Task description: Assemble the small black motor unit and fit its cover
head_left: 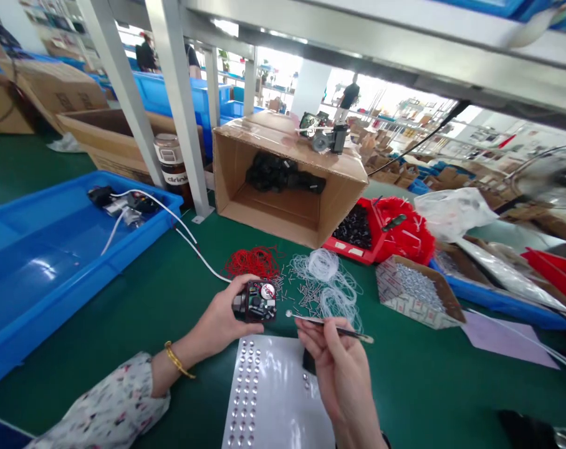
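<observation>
My left hand point(224, 312) is closed around a small black device point(260, 302), its open side facing up and showing a circuit board, wires and a round white part. A white cable point(203, 259) runs from the device toward the blue tray. Between the fingers of my right hand point(336, 355) is a pair of slim dark tweezers point(341, 328). At their tip, just right of the device, sits a small round shiny dot point(289, 313). Below both hands lies a pale sheet point(276, 386) with rows of similar dots at its left; my right hand covers part of it.
Behind the hands lie red wires point(252, 262), clear-white wire coils point(323, 265) and scattered small screws point(308, 293). An open cardboard box point(268, 215) stands at the back. A blue tray point(77, 249) is left; a red bin point(358, 231) and a box of screws point(416, 290) are right.
</observation>
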Tool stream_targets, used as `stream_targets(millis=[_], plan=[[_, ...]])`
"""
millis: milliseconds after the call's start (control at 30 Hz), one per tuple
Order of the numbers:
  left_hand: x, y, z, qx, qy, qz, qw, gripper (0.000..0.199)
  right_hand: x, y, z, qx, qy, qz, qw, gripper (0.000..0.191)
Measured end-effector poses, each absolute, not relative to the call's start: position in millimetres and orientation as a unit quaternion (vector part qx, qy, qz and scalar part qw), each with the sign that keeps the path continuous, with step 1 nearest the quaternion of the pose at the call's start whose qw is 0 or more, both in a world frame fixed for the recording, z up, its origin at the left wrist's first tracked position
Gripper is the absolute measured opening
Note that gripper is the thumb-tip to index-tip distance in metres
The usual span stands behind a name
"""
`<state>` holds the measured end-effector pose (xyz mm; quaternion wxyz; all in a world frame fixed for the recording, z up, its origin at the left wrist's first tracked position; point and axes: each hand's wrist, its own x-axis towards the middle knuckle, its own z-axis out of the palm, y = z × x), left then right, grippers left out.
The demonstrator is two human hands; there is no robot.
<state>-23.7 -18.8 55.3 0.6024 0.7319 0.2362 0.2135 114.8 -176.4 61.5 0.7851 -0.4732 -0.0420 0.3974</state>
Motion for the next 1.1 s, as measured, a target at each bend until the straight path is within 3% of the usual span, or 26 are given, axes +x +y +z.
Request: stream_targets(millis=[400,1100], plan=[[-20.3,-43.8,28.8,0.718,0.265,0.245,0.596,0.069,107.7,-153.8,48.4,-0.443,-0.060,0.430,0.785,0.023],[-17.9,-45.5,27.9,0.716,0.299,0.246,0.582,0.070,102.3,-149.9,46.4,-0.525,-0.086,0.381,0.756,0.031]])
